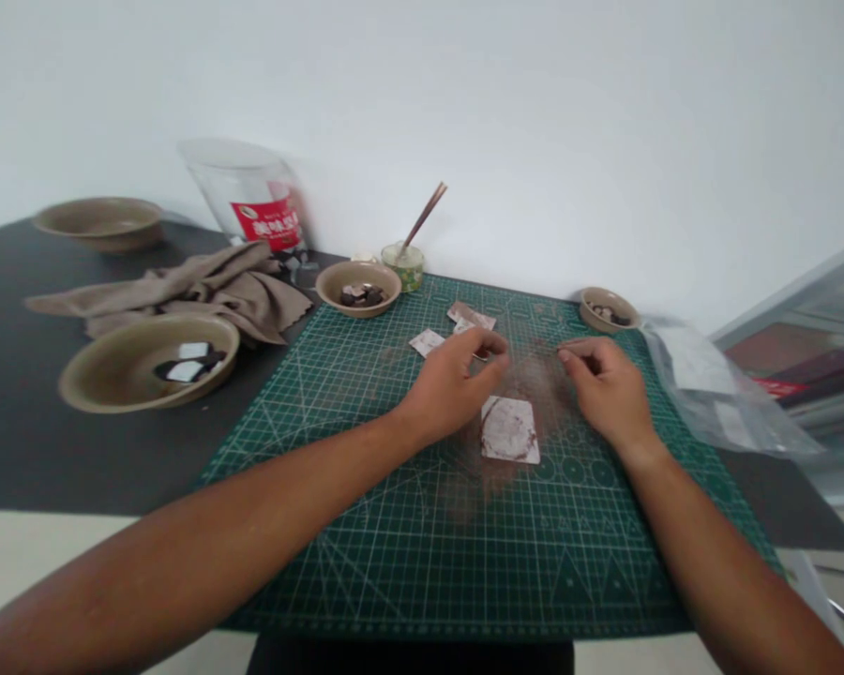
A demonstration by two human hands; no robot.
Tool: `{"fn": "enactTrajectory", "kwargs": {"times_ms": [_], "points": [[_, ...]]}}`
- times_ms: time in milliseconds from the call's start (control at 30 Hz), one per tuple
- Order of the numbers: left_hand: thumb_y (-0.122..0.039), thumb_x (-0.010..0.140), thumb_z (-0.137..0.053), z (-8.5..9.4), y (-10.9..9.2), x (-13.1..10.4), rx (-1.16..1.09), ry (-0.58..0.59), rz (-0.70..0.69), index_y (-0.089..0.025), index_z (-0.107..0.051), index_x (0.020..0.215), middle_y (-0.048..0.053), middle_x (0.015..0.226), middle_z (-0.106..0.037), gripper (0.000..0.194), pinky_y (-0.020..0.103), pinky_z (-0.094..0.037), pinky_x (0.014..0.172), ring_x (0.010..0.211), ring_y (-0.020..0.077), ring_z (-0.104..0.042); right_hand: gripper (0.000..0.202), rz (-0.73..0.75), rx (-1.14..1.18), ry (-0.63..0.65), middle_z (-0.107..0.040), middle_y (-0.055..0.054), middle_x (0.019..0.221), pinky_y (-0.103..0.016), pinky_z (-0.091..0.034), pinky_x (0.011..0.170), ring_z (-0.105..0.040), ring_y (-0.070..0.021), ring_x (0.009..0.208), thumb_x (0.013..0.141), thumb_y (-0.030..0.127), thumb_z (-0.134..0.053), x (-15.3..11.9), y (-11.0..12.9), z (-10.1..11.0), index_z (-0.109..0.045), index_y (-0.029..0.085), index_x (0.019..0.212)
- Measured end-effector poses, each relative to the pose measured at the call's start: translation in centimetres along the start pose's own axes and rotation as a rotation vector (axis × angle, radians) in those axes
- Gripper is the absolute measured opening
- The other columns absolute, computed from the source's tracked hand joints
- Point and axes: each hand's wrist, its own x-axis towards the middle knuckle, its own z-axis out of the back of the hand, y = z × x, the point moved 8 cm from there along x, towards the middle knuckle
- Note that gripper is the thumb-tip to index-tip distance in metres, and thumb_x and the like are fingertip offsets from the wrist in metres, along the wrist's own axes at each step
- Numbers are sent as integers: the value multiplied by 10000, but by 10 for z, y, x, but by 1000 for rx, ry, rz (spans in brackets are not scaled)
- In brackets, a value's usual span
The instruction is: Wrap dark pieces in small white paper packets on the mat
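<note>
My left hand (456,382) hovers over the green cutting mat (394,525), fingers curled and thumb drawn toward them. Whatever it may pinch is hidden or too small to name. To the right, my right hand (610,392) has thumb and index finger pressed together, with perhaps a tiny dark bit at the tips. Between and below the hands lies a whitish square card (510,429) with brown smears and a faint round mark. Beyond my left hand are more smeared pale pieces, including a card (428,342) and a brown-stained piece (473,315), partly overlapping others. Brown smudges and dust mark the mat.
Bowls hold small dark and pale pieces: front left (147,370), back centre (358,289), back right (609,309). Another bowl (102,223), a cloth (203,286), a clear red-labelled container (253,192), a small tub (402,267) with sticks and a plastic bag (728,389) stand or lie around.
</note>
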Motion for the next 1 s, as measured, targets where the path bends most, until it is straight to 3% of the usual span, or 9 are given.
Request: {"fn": "enactTrajectory", "kwargs": {"times_ms": [133,200,300,533,767,900,1000], "points": [[-273,870,-697,-8,-18,-6,2,75,-183,-174,-579,1250,97,1262,-643,410,396,-463,1039,1206,238,-585,160,-209,687,294,-690,0,815,-272,-466,586,-592,-149,645,896,398,-686,-30,29,-44,-663,246,940],[-264,883,-685,-10,-26,-9,-15,101,-254,-179,-592,1222,92,1235,-653,362,394,-465,1045,1198,232,-590,162,-316,970,392,-668,27,774,-233,-441,533,-567,-118,591,892,398,-703,-41,40,-57,-631,253,910],[-257,904,-670,-9,-34,-12,-50,108,-318,-195,-611,1182,68,1186,-677,290,374,-481,1024,1146,211,-619,193,-438,1192,413,-687,33,850,-198,-404,476,-529,-83,546,871,397,-732,-46,45,-61,-607,257,916],[-216,916,-650,-6,-29,-10,-39,80,-231,-226,-639,1142,41,1148,-700,226,347,-500,993,1100,190,-649,253,-541,1308,404,-534,73,648,-171,-303,392,-376,-61,446,855,418,-737,-44,52,-59,-563,235,861],[-211,902,-664,-8,-24,-9,-60,121,-132,-222,-651,1142,35,1112,-707,241,337,-512,956,1040,185,-659,245,-554,1320,435,-575,64,676,-179,-302,394,-377,-61,440,850,411,-739,-49,51,-66,-572,237,893],[-200,909,-658,-10,-24,-9,-110,159,-148,-216,-659,1142,29,1083,-708,233,322,-512,943,1021,173,-655,190,-550,1351,462,-535,74,619,-164,-335,420,-411,-62,455,882,378,-717,-50,50,-67,-599,234,921],[-188,903,-668,-9,-24,-9,-123,151,-148,-209,-664,1127,26,1075,-713,225,315,-513,941,1012,166,-659,189,-533,1333,462,-595,55,705,-172,-343,413,-459,-61,473,889,388,-708,-50,52,-65,-603,238,937]]}}
